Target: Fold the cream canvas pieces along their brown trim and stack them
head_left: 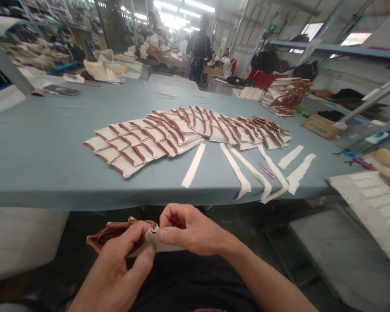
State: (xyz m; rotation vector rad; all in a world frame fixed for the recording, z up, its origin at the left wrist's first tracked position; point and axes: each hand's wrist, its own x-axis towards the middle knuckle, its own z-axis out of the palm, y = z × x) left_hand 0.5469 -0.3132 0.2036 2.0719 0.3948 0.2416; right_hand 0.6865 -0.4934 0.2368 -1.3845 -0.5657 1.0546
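My left hand (126, 255) is closed on a folded fabric piece (108, 234), brown on one face and off-white on the other, held in front of the table edge. Thumb and forefinger of my right hand (188, 232) pinch the pale edge of that same piece, close beside the left fingertips. Part of the fabric is hidden behind both hands. Beyond them, overlapping rows of off-white pieces with brown edges (156, 136) lie fanned across the table. Several off-white strips (194, 167) rest near the front edge, and a small pink tool (267, 170) lies among them.
The blue-green covered table (52, 160) spans the view. A phone (61, 89) lies far left. At the back right stand a stack of similar pieces (284, 97) and a cardboard box (320, 125). A pale panel (373, 199) juts in at right. A person (199, 50) stands in the background.
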